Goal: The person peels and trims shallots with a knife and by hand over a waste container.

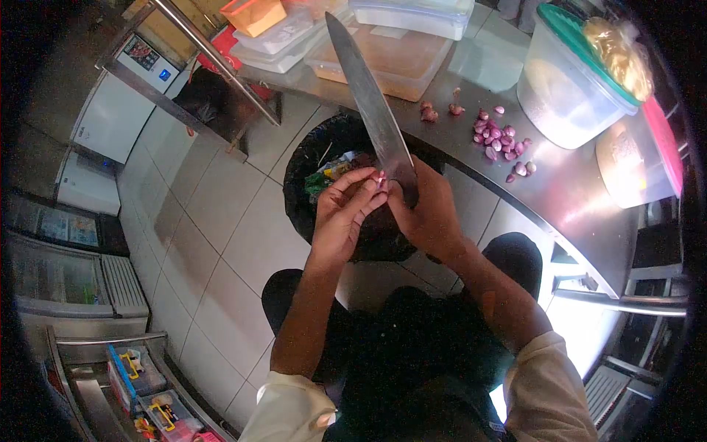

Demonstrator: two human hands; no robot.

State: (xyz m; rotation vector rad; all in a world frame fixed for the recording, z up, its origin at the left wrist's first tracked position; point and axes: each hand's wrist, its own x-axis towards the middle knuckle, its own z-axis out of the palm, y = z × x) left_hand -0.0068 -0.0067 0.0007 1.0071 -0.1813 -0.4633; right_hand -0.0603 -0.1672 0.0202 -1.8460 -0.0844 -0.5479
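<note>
A small shallot is pinched in the fingertips of my left hand, mostly covered by them. My right hand grips a large knife, its long blade pointing up and away. The right thumb and the blade's lower end meet the shallot. Below both hands stands a bin lined with black plastic, with scraps inside. On the steel table to the right lies a pile of peeled shallots. Two small clusters of unpeeled shallots sit left of that pile.
The steel table runs along the right, its edge close to my right arm. Lidded plastic boxes stand at its back. A green-lidded tub and a pink-lidded tub are at the right. Toolbox-like cases sit lower left.
</note>
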